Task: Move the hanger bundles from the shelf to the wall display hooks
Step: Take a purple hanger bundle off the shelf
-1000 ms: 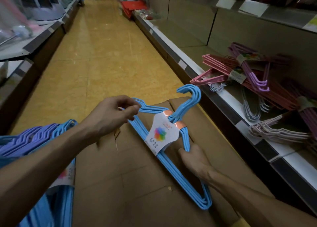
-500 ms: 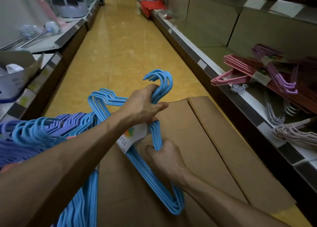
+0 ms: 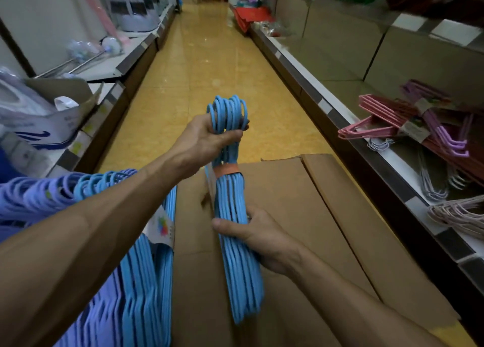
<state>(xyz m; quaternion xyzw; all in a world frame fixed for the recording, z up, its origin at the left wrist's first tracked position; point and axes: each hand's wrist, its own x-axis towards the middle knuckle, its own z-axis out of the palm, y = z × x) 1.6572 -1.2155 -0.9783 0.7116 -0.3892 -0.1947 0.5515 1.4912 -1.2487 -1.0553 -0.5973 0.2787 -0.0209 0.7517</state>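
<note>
Blue hanger bundle (image 3: 237,231) gripped by left hand (image 3: 207,139) and right hand (image 3: 258,238).

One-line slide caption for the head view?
Both hands grip a blue hanger bundle edge-on above a cardboard box: left hand at hooks, right hand lower.

Head-worn view, facing down the aisle floor (image 3: 222,66), hands close below

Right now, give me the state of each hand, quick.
Left hand: closed on the hooks of the blue bundle.
Right hand: closed around the same bundle, lower down.
</note>
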